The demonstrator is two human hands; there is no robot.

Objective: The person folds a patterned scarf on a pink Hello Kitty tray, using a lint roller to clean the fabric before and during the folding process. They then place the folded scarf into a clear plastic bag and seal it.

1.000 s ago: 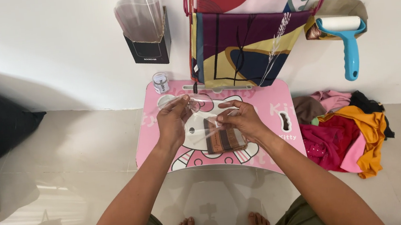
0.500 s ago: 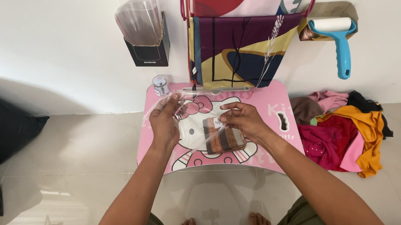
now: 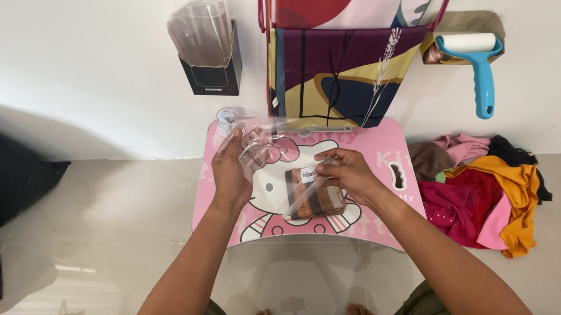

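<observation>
Clear plastic bag (image 3: 274, 161) pinched between left hand (image 3: 230, 173) and right hand (image 3: 346, 175) — brown folded cloth (image 3: 313, 192) inside, under right fingers.

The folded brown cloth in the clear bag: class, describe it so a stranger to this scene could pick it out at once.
Start at the pink cartoon-cat lap table on the floor by the white wall. Over its middle, the right hand presses on a clear plastic bag, whose open end the left hand lifts. Inside lies the folded brown cloth, neatly squared and bagged, unlike the loose heap of bright clothes to the right.
</observation>
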